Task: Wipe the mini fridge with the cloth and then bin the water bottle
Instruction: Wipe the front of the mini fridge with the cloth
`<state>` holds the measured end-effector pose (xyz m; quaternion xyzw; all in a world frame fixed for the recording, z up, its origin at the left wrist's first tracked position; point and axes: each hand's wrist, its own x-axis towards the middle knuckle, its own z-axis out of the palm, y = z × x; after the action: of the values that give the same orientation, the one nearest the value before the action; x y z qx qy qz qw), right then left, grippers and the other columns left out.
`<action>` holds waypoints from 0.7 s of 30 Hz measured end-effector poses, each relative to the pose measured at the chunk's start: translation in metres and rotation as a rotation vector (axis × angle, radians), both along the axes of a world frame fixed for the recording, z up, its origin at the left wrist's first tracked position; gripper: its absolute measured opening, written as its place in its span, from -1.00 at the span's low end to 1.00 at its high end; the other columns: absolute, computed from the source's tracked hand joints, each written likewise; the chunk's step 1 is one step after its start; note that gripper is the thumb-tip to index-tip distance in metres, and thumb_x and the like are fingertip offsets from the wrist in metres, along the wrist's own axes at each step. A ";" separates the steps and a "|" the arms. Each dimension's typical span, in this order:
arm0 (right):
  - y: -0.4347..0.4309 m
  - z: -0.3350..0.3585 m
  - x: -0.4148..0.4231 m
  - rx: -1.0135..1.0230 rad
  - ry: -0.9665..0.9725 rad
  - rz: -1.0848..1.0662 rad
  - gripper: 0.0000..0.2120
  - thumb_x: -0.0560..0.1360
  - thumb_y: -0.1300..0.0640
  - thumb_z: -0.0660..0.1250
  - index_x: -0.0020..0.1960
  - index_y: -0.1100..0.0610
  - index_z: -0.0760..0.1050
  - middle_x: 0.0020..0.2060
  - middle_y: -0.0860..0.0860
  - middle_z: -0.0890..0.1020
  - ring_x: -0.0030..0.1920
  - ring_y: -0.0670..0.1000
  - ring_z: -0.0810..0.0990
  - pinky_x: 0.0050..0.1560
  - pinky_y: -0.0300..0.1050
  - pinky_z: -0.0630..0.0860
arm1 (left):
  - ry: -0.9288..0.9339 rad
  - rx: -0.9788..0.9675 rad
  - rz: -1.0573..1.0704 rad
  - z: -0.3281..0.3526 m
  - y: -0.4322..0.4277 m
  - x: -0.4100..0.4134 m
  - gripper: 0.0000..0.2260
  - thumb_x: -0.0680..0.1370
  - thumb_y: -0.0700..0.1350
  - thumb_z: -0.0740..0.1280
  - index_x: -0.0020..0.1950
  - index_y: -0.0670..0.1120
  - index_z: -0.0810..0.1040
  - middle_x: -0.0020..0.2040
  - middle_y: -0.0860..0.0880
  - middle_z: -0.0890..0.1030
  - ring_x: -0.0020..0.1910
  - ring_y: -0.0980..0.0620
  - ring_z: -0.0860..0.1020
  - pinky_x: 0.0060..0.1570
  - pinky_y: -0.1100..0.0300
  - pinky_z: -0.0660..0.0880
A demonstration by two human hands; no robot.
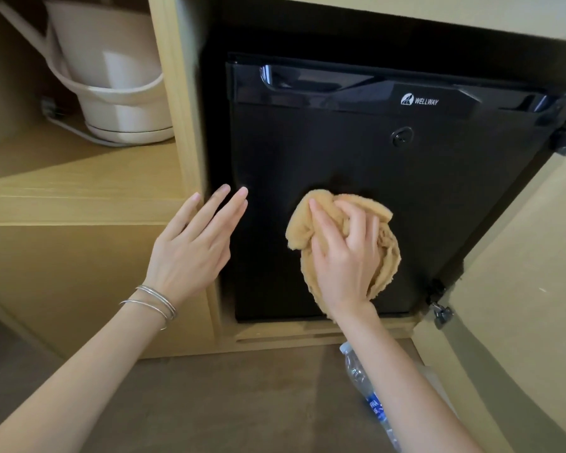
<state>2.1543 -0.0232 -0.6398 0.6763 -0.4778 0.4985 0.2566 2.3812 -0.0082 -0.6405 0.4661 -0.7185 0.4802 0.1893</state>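
Your right hand (343, 256) grips the bunched tan terry cloth (389, 250), fingers curled over it, and presses it flat against the door of the black mini fridge (373, 165). The cloth sits at the lower middle of the door, below the round lock (402, 136) and nearer the door's bottom edge than its glossy top band.

Your left hand (193, 246) holds nothing. Its fingers are straight and slightly spread, with the fingertips at the left edge of the fridge door, beside the upright panel of the light wooden cabinet (180, 132). You cannot tell whether the fingertips touch the door. Thin silver bangles (157, 304) circle the left wrist.

The clear plastic water bottle with the blue label (356, 371) lies on the brown floor (242, 403) in front of the fridge's bottom right corner, partly hidden by your right forearm.

A beige electric kettle (118, 76) stands on the wooden shelf (79, 178) left of the fridge. The cabinet door (520, 256) stands open at the right.
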 end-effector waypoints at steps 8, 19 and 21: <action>-0.010 -0.043 0.029 -0.090 0.162 -0.014 -0.71 0.49 0.24 0.36 0.17 -0.01 0.59 0.06 0.03 0.48 -0.07 0.05 0.45 -0.16 -0.19 0.46 | -0.035 -0.021 0.024 -0.003 -0.002 0.005 -0.47 0.61 -0.14 0.16 0.56 -0.21 0.16 0.58 -0.09 0.14 0.55 -0.03 0.11 0.54 0.00 -0.04; -0.004 -0.002 0.048 -0.013 -0.089 -0.007 -0.63 0.47 0.27 0.36 0.24 0.00 0.53 0.11 0.03 0.42 0.06 0.07 0.42 0.02 -0.22 0.36 | -0.063 -0.028 -0.004 -0.004 -0.004 0.007 -0.46 0.61 -0.12 0.15 0.57 -0.22 0.13 0.58 -0.09 0.16 0.54 -0.03 0.12 0.53 0.00 -0.04; -0.005 -0.016 0.058 -0.040 -0.055 0.004 -0.68 0.50 0.26 0.31 0.21 -0.01 0.55 0.10 0.01 0.41 0.03 0.06 0.43 -0.03 -0.23 0.37 | -0.074 -0.042 0.001 -0.004 -0.005 0.008 -0.46 0.61 -0.12 0.16 0.57 -0.23 0.14 0.58 -0.09 0.16 0.54 -0.02 0.12 0.53 0.00 -0.03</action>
<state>2.2128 -0.0280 -0.6555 0.6579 -0.4733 0.5270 0.2558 2.3887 -0.0131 -0.6448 0.4441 -0.7145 0.5124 0.1722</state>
